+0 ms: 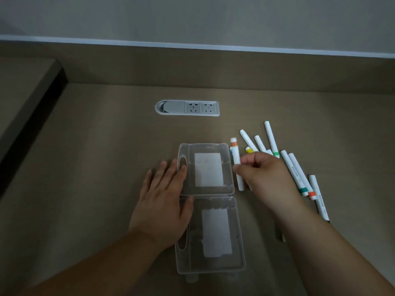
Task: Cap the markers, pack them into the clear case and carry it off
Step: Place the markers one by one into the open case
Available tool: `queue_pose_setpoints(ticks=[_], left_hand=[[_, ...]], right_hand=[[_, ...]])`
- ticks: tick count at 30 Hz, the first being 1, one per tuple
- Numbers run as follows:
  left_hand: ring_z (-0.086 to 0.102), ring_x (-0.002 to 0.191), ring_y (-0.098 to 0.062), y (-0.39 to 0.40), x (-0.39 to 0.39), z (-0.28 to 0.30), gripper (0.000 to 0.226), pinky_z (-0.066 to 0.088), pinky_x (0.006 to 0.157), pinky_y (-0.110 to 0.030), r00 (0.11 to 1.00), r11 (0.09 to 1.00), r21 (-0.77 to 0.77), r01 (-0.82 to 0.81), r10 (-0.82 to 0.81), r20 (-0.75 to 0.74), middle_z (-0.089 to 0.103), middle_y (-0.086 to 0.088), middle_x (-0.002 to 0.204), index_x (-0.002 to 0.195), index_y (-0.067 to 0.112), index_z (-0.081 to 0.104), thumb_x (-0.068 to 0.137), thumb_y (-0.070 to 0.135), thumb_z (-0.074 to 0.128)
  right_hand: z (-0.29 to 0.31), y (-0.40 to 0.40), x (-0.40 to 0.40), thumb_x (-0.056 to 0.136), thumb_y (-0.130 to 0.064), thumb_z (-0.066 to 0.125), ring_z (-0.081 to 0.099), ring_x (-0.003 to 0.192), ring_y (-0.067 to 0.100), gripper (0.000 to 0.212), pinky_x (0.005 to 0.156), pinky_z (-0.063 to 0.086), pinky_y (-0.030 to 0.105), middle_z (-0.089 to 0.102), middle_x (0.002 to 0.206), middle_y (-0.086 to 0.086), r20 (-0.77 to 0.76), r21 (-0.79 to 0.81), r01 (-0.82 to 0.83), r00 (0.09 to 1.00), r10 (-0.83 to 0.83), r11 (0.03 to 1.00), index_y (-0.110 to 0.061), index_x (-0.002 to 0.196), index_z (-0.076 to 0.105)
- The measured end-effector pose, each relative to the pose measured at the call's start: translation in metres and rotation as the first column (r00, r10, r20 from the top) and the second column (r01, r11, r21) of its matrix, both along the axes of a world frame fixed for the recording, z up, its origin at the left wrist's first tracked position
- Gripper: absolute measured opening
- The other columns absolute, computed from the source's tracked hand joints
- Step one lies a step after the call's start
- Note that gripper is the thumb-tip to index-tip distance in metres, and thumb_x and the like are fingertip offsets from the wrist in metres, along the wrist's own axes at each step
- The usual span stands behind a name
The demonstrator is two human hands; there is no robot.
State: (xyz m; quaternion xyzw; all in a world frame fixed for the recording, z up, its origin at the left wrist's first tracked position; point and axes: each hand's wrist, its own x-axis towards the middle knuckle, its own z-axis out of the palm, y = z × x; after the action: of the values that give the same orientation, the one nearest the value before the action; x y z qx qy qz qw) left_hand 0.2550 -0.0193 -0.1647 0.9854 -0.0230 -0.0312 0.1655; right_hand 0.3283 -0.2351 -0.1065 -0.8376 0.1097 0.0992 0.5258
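Note:
The clear case (235, 242) lies opened flat on the brown desk, its far half (186, 167) and near half both showing a white label. My left hand (164, 201) rests flat on the case's left edge, fingers spread over the hinge area. My right hand (263, 174) pinches a white marker with an orange band (235, 155) just right of the far half. Several other white markers (295, 167) with green, yellow and orange bands lie scattered to the right, partly under my right hand.
A grey socket panel (188, 107) is set into the desk behind the case. A raised ledge (27, 90) runs along the left, and the wall rises at the back. One more marker (319, 197) lies beside my right forearm.

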Motion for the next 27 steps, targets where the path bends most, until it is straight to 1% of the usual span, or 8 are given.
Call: queue_pose_setpoints(ticks=[4, 7, 11, 15, 17, 19, 22, 27], left_hand=[[-0.009, 0.152, -0.009, -0.001, 0.0, -0.002, 0.071, 0.004, 0.125, -0.044, 1.0, 1.0, 0.003, -0.003, 0.003, -0.001, 0.005, 0.008, 0.166, 0.157, 0.03, 0.008, 0.094, 0.059, 0.02], [-0.009, 0.152, -0.008, -0.002, 0.0, 0.0, 0.071, 0.003, 0.125, -0.043, 1.0, 1.0, -0.003, -0.014, 0.014, -0.005, 0.004, 0.008, 0.166, 0.157, 0.03, 0.008, 0.093, 0.058, 0.022], [-0.01, 0.152, -0.007, -0.002, -0.001, 0.001, 0.072, 0.001, 0.125, -0.042, 1.0, 1.0, 0.003, -0.01, 0.01, -0.01, 0.003, 0.009, 0.166, 0.158, 0.029, 0.008, 0.093, 0.059, 0.02], [-0.009, 0.152, -0.007, -0.002, 0.0, 0.002, 0.072, 0.004, 0.125, -0.042, 1.0, 1.0, 0.016, -0.02, 0.02, -0.006, 0.004, 0.009, 0.166, 0.158, 0.03, 0.007, 0.093, 0.06, 0.019], [-0.009, 0.151, -0.007, -0.002, 0.0, 0.002, 0.072, 0.005, 0.124, -0.043, 1.0, 1.0, 0.021, -0.018, 0.019, -0.008, 0.004, 0.01, 0.166, 0.157, 0.031, 0.006, 0.093, 0.06, 0.019], [-0.008, 0.152, -0.007, -0.002, -0.001, 0.002, 0.072, 0.006, 0.124, -0.043, 1.0, 1.0, 0.017, -0.018, 0.019, -0.007, 0.005, 0.01, 0.165, 0.157, 0.031, 0.007, 0.093, 0.06, 0.019], [-0.007, 0.152, -0.007, -0.002, 0.0, 0.001, 0.072, 0.005, 0.125, -0.043, 1.0, 1.0, 0.009, -0.017, 0.018, -0.007, 0.005, 0.01, 0.165, 0.157, 0.031, 0.008, 0.093, 0.059, 0.023], [-0.008, 0.152, -0.007, 0.0, 0.001, -0.001, 0.071, 0.004, 0.125, -0.043, 1.0, 1.0, 0.0, -0.02, 0.02, -0.005, 0.005, 0.01, 0.165, 0.157, 0.03, 0.009, 0.094, 0.058, 0.024]], right_hand=[[0.008, -0.007, 0.006, 0.091, -0.019, 0.065, 0.049, 0.046, 0.009, 0.008, 0.052, 0.042, 0.023, 0.063, 0.057, 0.0, 0.012, 0.062, -0.102, 0.995, 0.102, 0.993, -0.024, 0.084, 0.064], [0.012, -0.012, 0.007, 0.097, -0.01, 0.055, 0.058, 0.052, 0.016, 0.003, 0.049, 0.043, 0.026, 0.076, 0.077, 0.009, -0.034, 0.26, -0.16, 0.984, 0.174, 0.952, -0.01, 0.098, 0.058], [0.013, -0.019, 0.008, 0.097, 0.004, 0.046, 0.066, 0.066, 0.024, 0.02, 0.054, 0.05, 0.028, 0.073, 0.097, 0.02, -0.119, 0.716, -0.023, 0.981, 0.155, 0.697, -0.009, 0.102, 0.061], [0.011, -0.023, 0.014, 0.095, 0.001, 0.034, 0.066, 0.066, 0.025, 0.033, 0.052, 0.052, 0.027, 0.071, 0.095, 0.021, -0.24, 0.843, 0.129, 0.959, 0.15, 0.522, -0.011, 0.099, 0.065], [0.009, -0.021, 0.016, 0.097, -0.001, 0.034, 0.065, 0.065, 0.026, 0.03, 0.051, 0.051, 0.028, 0.071, 0.093, 0.023, -0.229, 0.819, 0.109, 0.962, 0.147, 0.564, -0.008, 0.101, 0.063], [0.005, -0.018, 0.018, 0.1, -0.001, 0.041, 0.064, 0.063, 0.025, 0.023, 0.05, 0.048, 0.029, 0.072, 0.091, 0.022, -0.18, 0.716, 0.044, 0.976, 0.123, 0.697, -0.008, 0.098, 0.064], [0.002, -0.012, 0.021, 0.095, -0.002, 0.058, 0.067, 0.058, 0.019, 0.012, 0.044, 0.047, 0.025, 0.076, 0.085, 0.009, -0.1, 0.373, -0.099, 0.984, 0.146, 0.923, -0.013, 0.096, 0.062], [-0.006, 0.002, 0.018, 0.083, -0.017, 0.075, 0.067, 0.067, 0.007, 0.016, 0.061, 0.054, 0.025, 0.071, 0.08, -0.01, 0.007, -0.09, -0.135, 0.991, 0.137, 0.987, -0.026, 0.093, 0.065]])
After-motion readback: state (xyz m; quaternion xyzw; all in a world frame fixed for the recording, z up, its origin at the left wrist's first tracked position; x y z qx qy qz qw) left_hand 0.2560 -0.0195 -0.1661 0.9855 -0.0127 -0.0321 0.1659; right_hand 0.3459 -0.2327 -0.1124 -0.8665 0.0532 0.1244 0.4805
